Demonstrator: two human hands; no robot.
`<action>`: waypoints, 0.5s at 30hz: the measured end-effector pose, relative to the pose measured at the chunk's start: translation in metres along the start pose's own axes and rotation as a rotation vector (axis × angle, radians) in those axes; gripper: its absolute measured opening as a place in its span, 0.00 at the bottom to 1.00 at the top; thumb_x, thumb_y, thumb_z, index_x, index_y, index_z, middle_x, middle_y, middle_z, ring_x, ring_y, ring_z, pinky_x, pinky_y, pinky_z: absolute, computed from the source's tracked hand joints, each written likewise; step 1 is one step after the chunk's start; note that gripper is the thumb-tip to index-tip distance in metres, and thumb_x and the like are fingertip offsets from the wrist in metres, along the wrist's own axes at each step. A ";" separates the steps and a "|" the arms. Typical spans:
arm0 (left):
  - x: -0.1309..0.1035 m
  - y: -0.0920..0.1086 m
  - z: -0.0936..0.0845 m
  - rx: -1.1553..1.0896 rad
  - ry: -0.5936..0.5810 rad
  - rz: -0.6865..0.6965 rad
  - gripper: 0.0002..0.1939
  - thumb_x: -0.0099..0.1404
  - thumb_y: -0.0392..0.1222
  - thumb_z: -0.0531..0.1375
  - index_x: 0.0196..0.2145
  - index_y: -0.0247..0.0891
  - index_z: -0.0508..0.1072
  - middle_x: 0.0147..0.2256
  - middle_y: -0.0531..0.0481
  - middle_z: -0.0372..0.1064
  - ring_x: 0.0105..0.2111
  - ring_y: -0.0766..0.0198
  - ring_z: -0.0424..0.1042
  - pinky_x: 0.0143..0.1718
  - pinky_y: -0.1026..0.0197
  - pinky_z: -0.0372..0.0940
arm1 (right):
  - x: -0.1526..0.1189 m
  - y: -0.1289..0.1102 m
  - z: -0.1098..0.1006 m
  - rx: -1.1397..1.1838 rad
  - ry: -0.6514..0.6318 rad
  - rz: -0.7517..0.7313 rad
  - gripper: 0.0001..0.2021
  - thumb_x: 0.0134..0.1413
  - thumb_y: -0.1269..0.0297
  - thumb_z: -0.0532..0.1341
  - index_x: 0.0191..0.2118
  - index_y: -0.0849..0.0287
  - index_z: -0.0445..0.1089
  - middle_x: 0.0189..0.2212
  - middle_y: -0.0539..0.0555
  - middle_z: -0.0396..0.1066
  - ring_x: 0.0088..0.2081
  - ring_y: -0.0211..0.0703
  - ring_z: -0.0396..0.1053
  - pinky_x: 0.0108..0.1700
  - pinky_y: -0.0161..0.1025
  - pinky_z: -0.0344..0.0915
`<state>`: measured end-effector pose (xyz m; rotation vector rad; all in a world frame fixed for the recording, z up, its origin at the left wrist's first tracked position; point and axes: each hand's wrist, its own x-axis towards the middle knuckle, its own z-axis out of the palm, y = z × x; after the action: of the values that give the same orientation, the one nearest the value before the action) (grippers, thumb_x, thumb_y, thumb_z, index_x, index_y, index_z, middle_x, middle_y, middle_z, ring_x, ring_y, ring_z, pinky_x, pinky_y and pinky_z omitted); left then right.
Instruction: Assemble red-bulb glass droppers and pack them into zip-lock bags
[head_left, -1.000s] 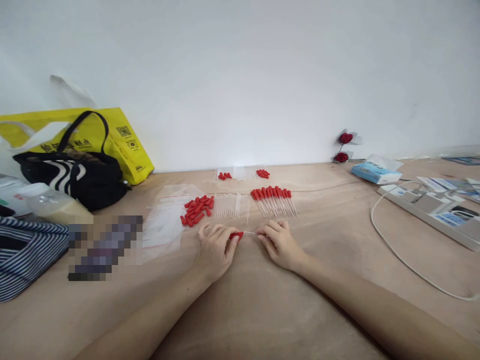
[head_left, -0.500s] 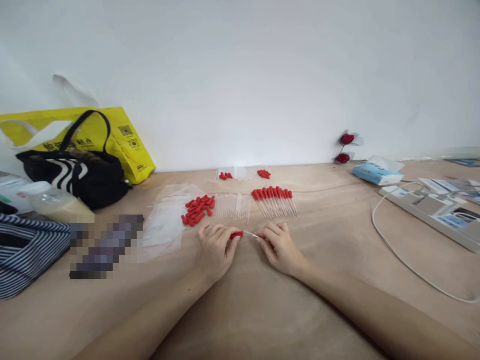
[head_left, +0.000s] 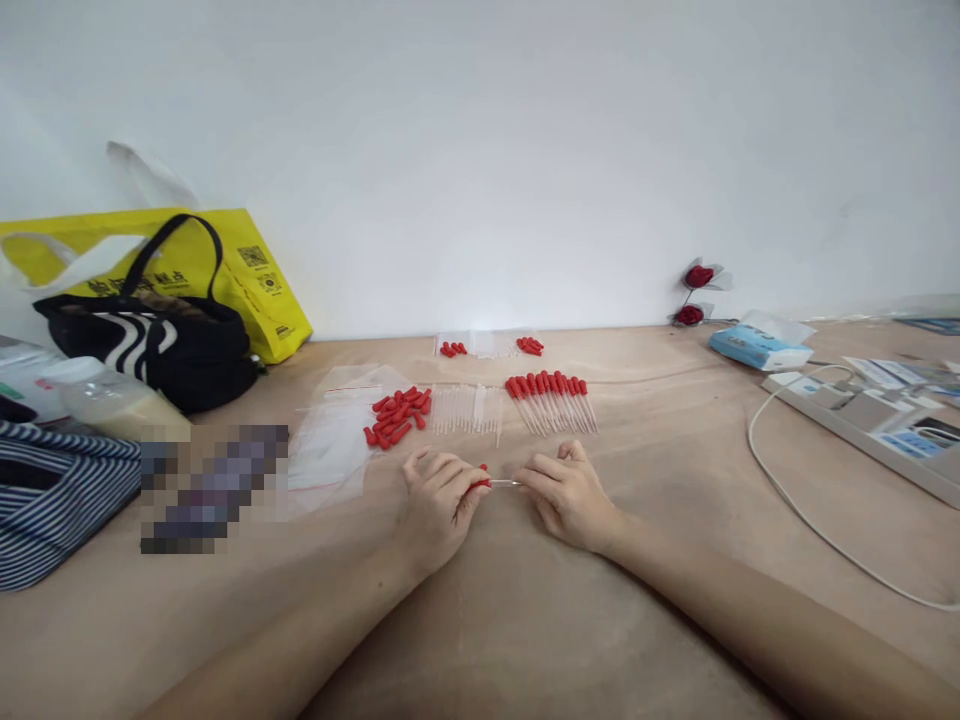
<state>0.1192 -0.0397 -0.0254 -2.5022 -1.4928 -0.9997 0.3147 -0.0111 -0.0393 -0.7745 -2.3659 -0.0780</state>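
My left hand [head_left: 442,500] pinches a red rubber dropper bulb [head_left: 482,483], mostly hidden by the fingers. From the bulb a thin clear dropper tube [head_left: 504,483] runs level to my right hand [head_left: 566,500], whose closed fingers grip its other end. Beyond my left hand lies a pile of loose red bulbs [head_left: 397,417]. A row of bare clear tubes [head_left: 466,408] is beside them. Behind my right hand, droppers with red bulbs fitted [head_left: 551,400] lie side by side, bulbs pointing away from me.
Clear plastic bags [head_left: 330,440] lie left of the pile. Near the wall, another bag [head_left: 491,343] has red bulbs and tubes on it. Left are a black bag [head_left: 150,350], yellow bag [head_left: 270,310] and bottle [head_left: 120,400]; right, tissues [head_left: 757,345] and a power strip [head_left: 862,420].
The tube between my hands has turned from sloping down rightward to nearly level. My right-hand fingers have shifted along it, and less of the tube shows.
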 end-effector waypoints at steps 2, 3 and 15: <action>0.000 0.000 0.000 -0.004 -0.011 0.006 0.08 0.62 0.39 0.52 0.30 0.42 0.70 0.29 0.55 0.72 0.34 0.64 0.68 0.50 0.49 0.41 | 0.000 0.001 0.000 -0.024 0.004 -0.027 0.11 0.53 0.75 0.49 0.33 0.59 0.68 0.26 0.51 0.66 0.26 0.35 0.57 0.35 0.40 0.45; 0.000 0.000 0.000 -0.007 -0.014 0.010 0.08 0.62 0.39 0.52 0.30 0.42 0.70 0.29 0.55 0.72 0.34 0.63 0.67 0.50 0.49 0.41 | 0.000 0.001 0.000 -0.034 0.006 -0.038 0.11 0.53 0.75 0.48 0.33 0.59 0.68 0.26 0.51 0.66 0.26 0.35 0.57 0.35 0.40 0.45; -0.001 0.001 0.000 0.001 -0.048 0.078 0.09 0.63 0.38 0.50 0.30 0.41 0.69 0.28 0.54 0.72 0.34 0.63 0.67 0.50 0.49 0.41 | 0.001 -0.001 0.001 -0.100 0.031 -0.096 0.13 0.51 0.76 0.47 0.32 0.61 0.68 0.23 0.50 0.62 0.24 0.36 0.54 0.33 0.40 0.43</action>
<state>0.1197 -0.0411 -0.0260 -2.5793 -1.3959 -0.9335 0.3134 -0.0110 -0.0396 -0.7005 -2.3833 -0.2488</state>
